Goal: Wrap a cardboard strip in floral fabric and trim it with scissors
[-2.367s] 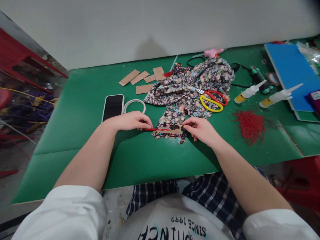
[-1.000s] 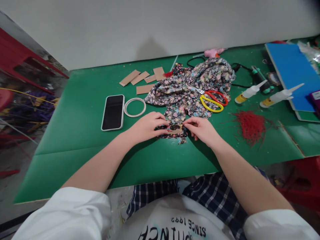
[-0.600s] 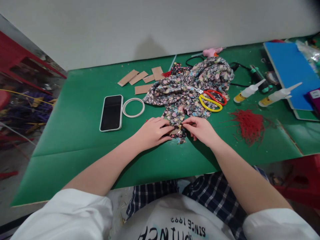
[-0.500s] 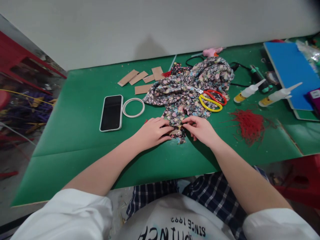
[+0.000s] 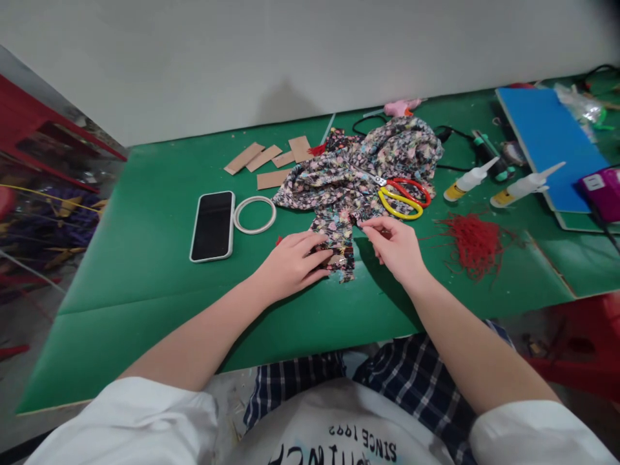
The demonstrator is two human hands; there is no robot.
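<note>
My left hand (image 5: 298, 266) lies with fingers outstretched on the near strip of a dark floral cloth (image 5: 334, 223), pressing it to the table. By its fingertips, a small brown piece (image 5: 336, 261), apparently cardboard, shows within the folded end of the strip. My right hand (image 5: 394, 248) is pinched at the strip's right side, thumb and forefinger closed on a small dark edge of the cloth. On the bunched part of the cloth rest scissors (image 5: 404, 198) with one red and one yellow handle.
A phone (image 5: 213, 226) and a pale ring (image 5: 254, 215) lie left of the cloth. Cardboard strips (image 5: 245, 158) are behind them. To the right are red threads (image 5: 471, 245), two glue bottles (image 5: 469, 181), a cutter-like green-black tool (image 5: 491, 155) and a blue board (image 5: 547, 142).
My right hand has moved from the folded end of the strip up to its right edge, farther from me. The left hand stays on the cloth. The whole view has shifted slightly.
</note>
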